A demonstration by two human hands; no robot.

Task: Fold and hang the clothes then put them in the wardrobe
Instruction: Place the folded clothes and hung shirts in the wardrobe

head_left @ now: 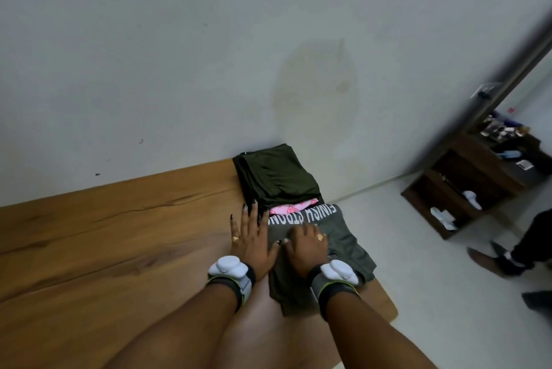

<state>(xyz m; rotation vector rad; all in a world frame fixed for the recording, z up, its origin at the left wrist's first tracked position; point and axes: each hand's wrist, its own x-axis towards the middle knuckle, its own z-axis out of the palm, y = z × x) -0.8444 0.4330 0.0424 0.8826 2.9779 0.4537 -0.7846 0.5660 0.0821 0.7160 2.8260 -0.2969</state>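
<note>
Pressing flat with the left hand (251, 237), fingers straight and spread, on the wooden top (119, 234) just beside the left edge of the shirt (343, 243). Bearing down with the right hand (304, 244), fingers curled into the cloth near the shirt's middle, seemingly gripping a fold. Hands close together, thumbs almost touching.

Likely to go wrong: pulling with the right hand alone and dragging the whole shirt instead of one fold, with nothing on the cloth to anchor it. Could also slip off the near right corner of the top, lying there at or over the edge. Might nudge the pink cloth (289, 207) and the green pile (277, 177) at the shirt's far end and spoil that stack by the wall (179, 55).

Shirt: soft grey knit, limp, creased, roughly oblong, with white block lettering across the far end. Pink cloth: thin, patterned, only a strip showing between shirt and pile. Green pile: dark, smooth, squared off, several layers. Top: hard polished wood with long dark grain lines, probably slick under cloth. Further right, on the floor, a dark wooden shelf unit (466, 183), well apart.
</note>
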